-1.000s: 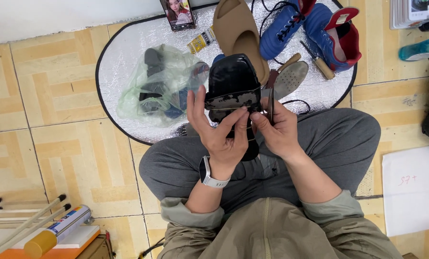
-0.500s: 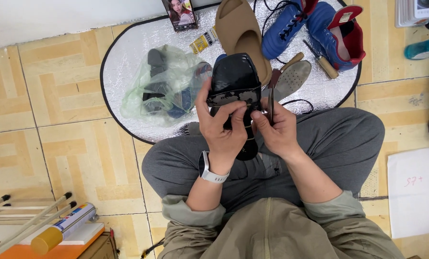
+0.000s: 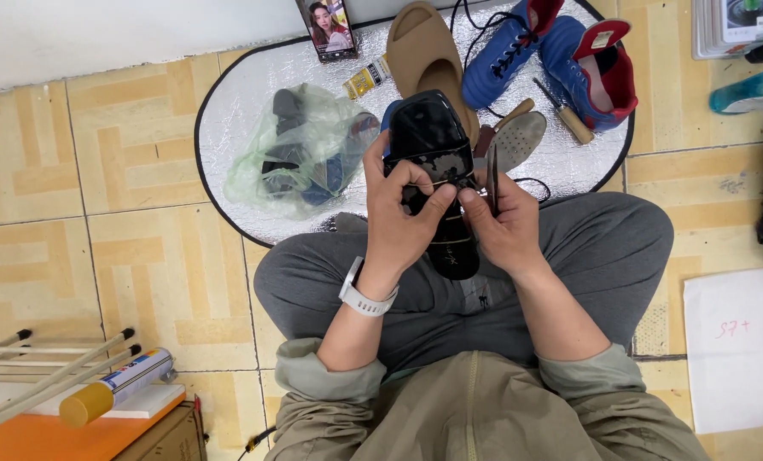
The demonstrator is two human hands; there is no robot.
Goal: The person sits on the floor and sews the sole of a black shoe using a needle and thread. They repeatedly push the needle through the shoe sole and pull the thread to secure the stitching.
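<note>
Two hands hold one glossy black shoe [image 3: 433, 162] above the lap, over the edge of the silver oval mat [image 3: 228, 102]. Left hand [image 3: 398, 218] wraps the shoe's side, thumb pressed across its middle. Right hand [image 3: 505, 226] grips the opposite side and also pinches a thin dark tool [image 3: 492, 175], upright beside the shoe. Beyond it on the mat: tan slide sandal [image 3: 420, 47], blue boots [image 3: 552, 51], clear plastic bag [image 3: 300, 154].
</note>
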